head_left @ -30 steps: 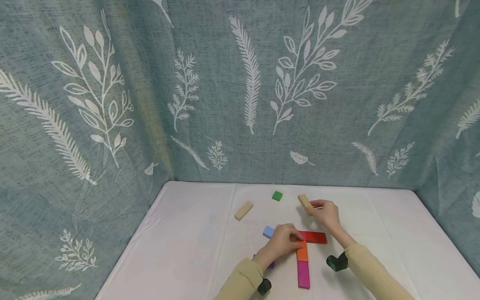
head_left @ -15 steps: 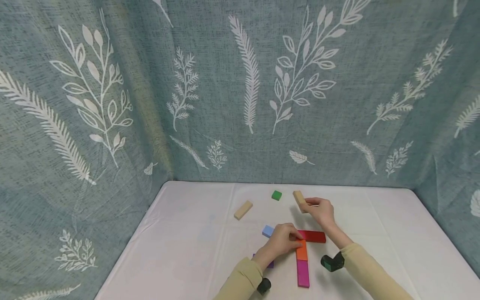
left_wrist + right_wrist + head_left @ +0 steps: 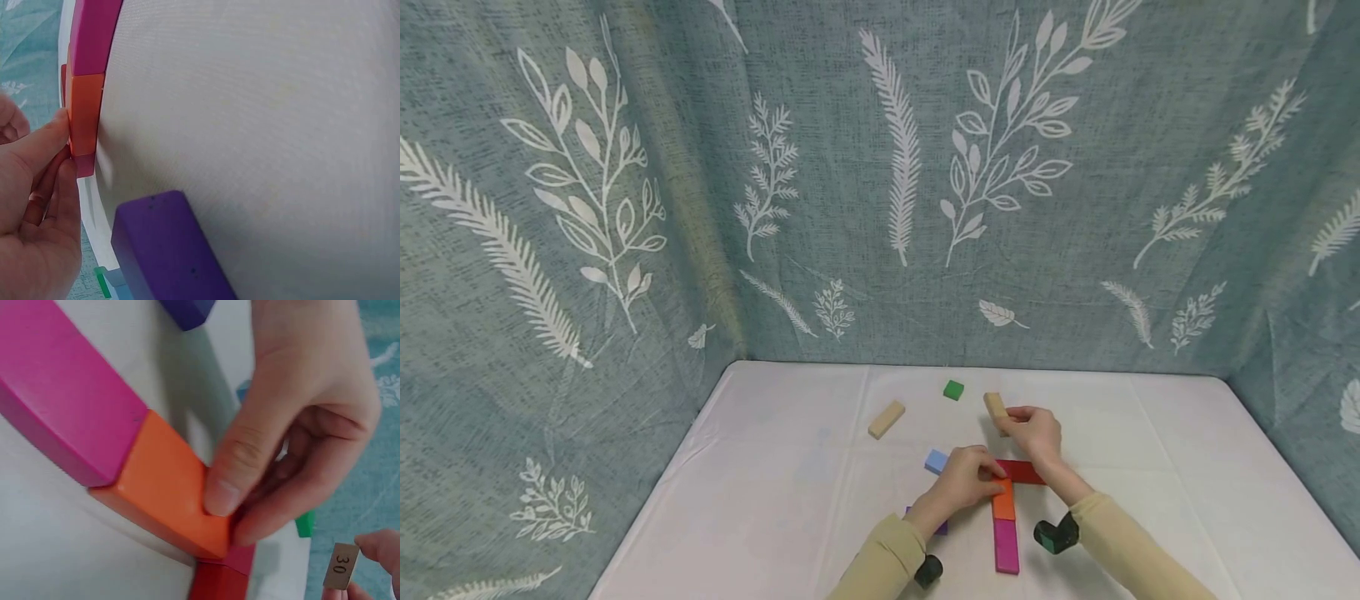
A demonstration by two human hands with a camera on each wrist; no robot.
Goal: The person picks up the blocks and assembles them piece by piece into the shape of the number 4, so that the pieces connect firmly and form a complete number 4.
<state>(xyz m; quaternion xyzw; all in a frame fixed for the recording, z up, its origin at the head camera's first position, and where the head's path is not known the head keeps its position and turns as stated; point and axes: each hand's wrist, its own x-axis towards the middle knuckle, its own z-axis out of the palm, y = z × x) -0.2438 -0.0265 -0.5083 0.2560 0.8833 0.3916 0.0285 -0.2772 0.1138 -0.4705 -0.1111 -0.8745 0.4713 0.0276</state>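
Note:
In the head view my left hand (image 3: 972, 477) is at an orange block (image 3: 1003, 502). Thumb and forefinger pinch it near its far end, as the right wrist view shows. A magenta block (image 3: 1007, 546) adjoins its near end; a pink block (image 3: 240, 559) lies at the other end, partly hidden by the fingers. Beside that, a red block (image 3: 1022, 472) extends rightward. My right hand (image 3: 1034, 433) holds a plain wooden block (image 3: 996, 407) between thumb and fingers, raised beyond the row. The number 30 shows on its end (image 3: 341, 567) in the right wrist view.
Another plain wooden block (image 3: 887, 420) and a green block (image 3: 953, 390) lie farther back on the white table (image 3: 775, 483). A light blue block (image 3: 936, 462) and a purple block (image 3: 164, 244) sit left of the row, partly behind the left hand and wrist.
My right hand has carried the plain wooden block to the left, rising a little and then coming down slightly. The left hand keeps its place at the orange block.

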